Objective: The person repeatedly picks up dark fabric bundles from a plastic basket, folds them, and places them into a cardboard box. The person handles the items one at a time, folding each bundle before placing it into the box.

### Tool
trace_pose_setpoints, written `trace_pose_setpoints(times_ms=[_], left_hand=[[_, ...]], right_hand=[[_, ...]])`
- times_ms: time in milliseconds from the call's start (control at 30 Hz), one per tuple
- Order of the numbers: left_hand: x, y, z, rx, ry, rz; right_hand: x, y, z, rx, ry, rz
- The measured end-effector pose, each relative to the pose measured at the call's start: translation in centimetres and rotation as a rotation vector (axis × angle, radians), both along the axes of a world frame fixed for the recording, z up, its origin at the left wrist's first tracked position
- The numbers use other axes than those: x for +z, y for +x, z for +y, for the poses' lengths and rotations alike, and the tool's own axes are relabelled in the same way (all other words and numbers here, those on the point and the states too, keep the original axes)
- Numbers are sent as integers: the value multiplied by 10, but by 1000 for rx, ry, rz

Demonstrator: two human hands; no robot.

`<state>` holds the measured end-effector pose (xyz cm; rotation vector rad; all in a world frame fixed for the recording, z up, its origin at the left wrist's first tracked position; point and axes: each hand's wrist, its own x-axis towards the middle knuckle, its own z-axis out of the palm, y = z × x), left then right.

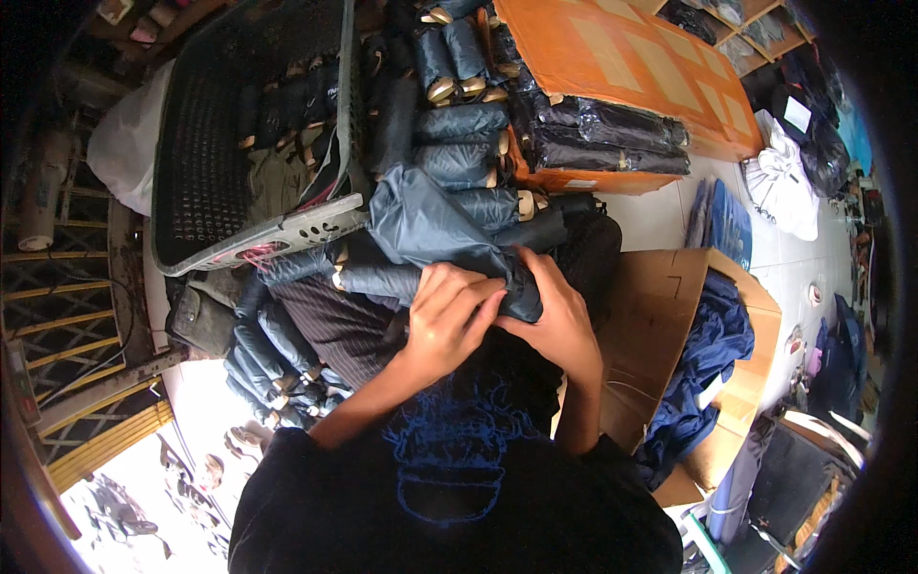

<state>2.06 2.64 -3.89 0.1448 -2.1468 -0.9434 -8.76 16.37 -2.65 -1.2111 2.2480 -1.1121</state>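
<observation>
My left hand (443, 320) is closed on the dark end of a blue-grey folding umbrella (426, 220), its fingers bent and its thumb pressed in. From the other side, my right hand (557, 316) pinches the same end, the two thumbs nearly meeting. Loose, puffed cloth of this umbrella spreads away from me, up and to the left. Under and around it lie several tightly rolled umbrellas (464, 124) of the same cloth with pale handle ends. What sits between my fingertips is partly hidden.
A dark plastic basket (287, 234) with rolled bundles inside stands at the far left. An orange-taped carton (631, 72) with dark wrapped packs is at the far right. Close on my right stands an open cardboard box (636, 335) holding navy cloth (703, 354). More rolled umbrellas (263, 349) lie at left.
</observation>
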Motion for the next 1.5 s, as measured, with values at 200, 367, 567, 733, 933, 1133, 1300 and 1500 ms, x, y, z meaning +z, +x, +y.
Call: trace_pose_setpoints(times_ms=[200, 367, 567, 733, 933, 1133, 1300, 1500], left_hand=[[-9, 1, -2, -39, -40, -18], [-13, 6, -6, 31, -32, 2], [-26, 11, -6, 147, -35, 18], [-17, 10, -12, 119, 81, -2], [-18, -7, -28, 36, 1352, -66], [-30, -13, -38, -28, 949, -213], [-39, -20, -69, -76, 623, -402], [-23, -10, -41, -5, 582, -298]], right_hand=[[-3, -5, 2, 35, -43, -87], [-9, -6, 1, -4, -142, -132], [-20, 0, -8, -79, -215, -395], [-26, 6, -15, -114, -271, -589], [-27, 6, -18, -17, -262, -714], [-31, 2, -17, 14, -226, -770], [-32, -4, -8, 94, -191, -739], [-39, -5, -11, -105, -218, -714]])
